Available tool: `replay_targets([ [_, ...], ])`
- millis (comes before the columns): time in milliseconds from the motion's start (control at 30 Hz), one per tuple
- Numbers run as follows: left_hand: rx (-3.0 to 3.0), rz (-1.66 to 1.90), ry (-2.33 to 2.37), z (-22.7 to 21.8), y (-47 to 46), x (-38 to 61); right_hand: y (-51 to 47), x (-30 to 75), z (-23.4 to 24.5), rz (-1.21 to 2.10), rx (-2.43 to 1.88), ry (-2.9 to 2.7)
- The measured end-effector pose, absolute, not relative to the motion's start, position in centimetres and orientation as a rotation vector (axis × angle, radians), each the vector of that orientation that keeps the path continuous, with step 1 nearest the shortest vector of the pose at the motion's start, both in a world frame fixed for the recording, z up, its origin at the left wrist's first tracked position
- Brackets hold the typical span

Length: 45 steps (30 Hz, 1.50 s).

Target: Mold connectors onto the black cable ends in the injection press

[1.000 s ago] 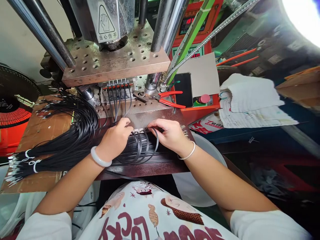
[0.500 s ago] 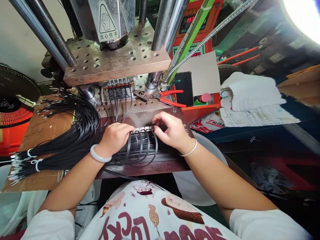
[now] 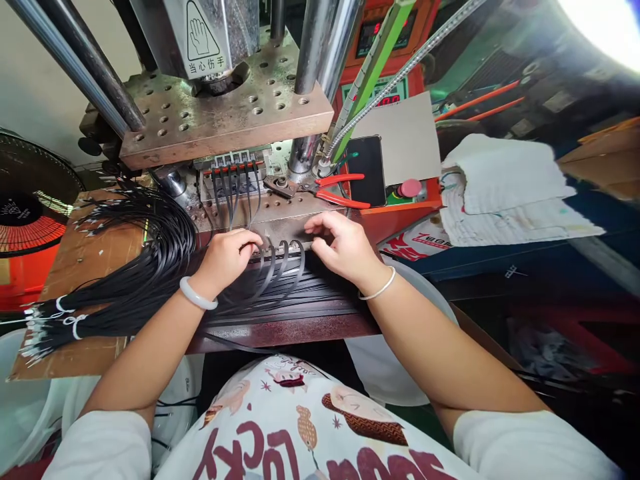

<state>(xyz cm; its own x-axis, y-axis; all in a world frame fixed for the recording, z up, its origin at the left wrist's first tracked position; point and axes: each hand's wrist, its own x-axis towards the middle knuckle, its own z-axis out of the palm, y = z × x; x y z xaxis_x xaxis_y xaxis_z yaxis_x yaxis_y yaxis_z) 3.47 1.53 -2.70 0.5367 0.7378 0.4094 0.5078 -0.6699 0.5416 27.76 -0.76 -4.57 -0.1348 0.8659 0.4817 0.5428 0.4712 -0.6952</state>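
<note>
At your left, a thick bundle of thin, flat black cables [image 3: 160, 243] lies curved across the brown cardboard sheet [image 3: 105, 347], with white ties and pale tips near the cardboard's left edge. To its right, your left hand [image 3: 225, 261], wearing a pale bangle, has its thumb and index finger drawn close together at the left end of a row of small silvery metal ends [image 3: 295, 251]. Beside those fingers, several black, ribbon-like cable loops [image 3: 271, 268] arch up in smooth curves, side by side, midway along the reddish-brown metal bench [image 3: 320, 327] and well back from its front edge. More flat black strands spread beneath them, roughly along that edge. Your right hand [image 3: 345, 248] sits at the row's right end, fingers curled, with a clear gap between thumb and index finger and nothing visible in it.

Again from the left, the bundle's tips are too small to make out singly. You cannot tell whether your left fingertips grip a cable end. The left-hand loops are blurred, and the lower curves merge with the strands beneath. The metal ends are partly covered and indistinct; whether your right thumb touches the last one cannot be told.
</note>
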Motion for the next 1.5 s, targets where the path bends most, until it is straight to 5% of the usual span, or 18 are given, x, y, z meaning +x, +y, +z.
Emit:
replay_targets([
  [167,2.628,0.935,1.110,-2.4,1.3,3.2,0.9,28.6,-3.0,0.421,-1.228,-1.832],
  [467,2.629,0.884,1.081,-3.3,0.7,2.3,7.3,25.1,0.1,0.629,-0.753,-2.957],
  [667,2.540,0.794,1.030,-3.0,0.3,2.3,5.2,23.2,1.6,0.200,-0.845,-3.267],
  [800,2.393,0.906,0.991,-1.8,-0.3,2.0,3.5,22.7,2.6,-0.021,-1.078,-3.042],
  [1033,2.273,1.012,1.043,-2.1,-1.2,1.5,-0.1,22.6,-1.3,0.560,-1.049,-2.369],
  [1500,2.501,0.900,1.009,-3.7,-1.5,1.9,-1.7,21.3,-2.5,0.147,-0.951,-2.619],
])
